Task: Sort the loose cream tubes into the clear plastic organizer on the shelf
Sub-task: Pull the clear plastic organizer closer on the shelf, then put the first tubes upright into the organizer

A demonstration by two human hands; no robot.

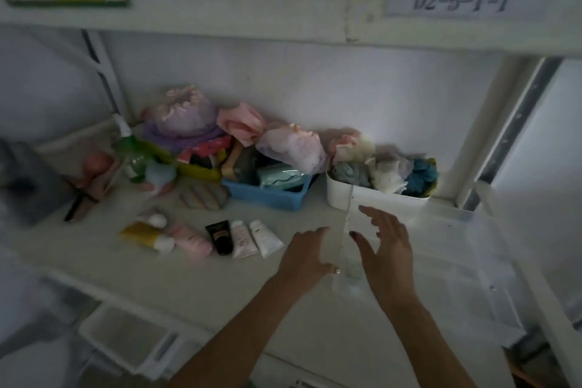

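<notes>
Fingers (374, 220) of both hands are spread, empty, apparently steadying the clear organizer (441, 249). Six cream tubes (239, 238) lie loose left of it. Sorting unstarted; a tube must be picked next.

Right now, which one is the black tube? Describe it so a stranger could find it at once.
Start at the blue bin at the back of the white shelf. In front of it lies a row of loose tubes; the black tube is in that row, left of two white tubes. It is the only dark one, with a gold label.
</notes>
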